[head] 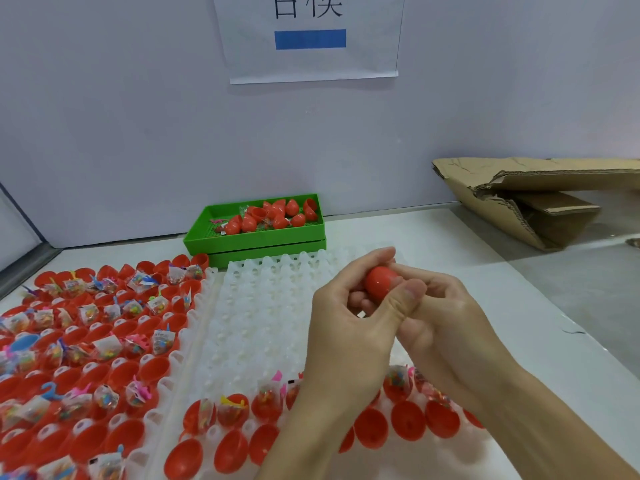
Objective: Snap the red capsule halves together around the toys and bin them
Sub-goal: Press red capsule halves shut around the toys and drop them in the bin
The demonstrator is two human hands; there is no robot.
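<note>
Above white tray (263, 306), hands' grip (349, 327) on capsule (381, 282)

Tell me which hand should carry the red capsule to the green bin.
Left, probably. The left hand wraps the red capsule from the near left side, and the green bin sits far left of both hands. The right hand would have to cross over it.

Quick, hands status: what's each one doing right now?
Left hand: closed on the red capsule.
Right hand: closed on the same red capsule.
</note>
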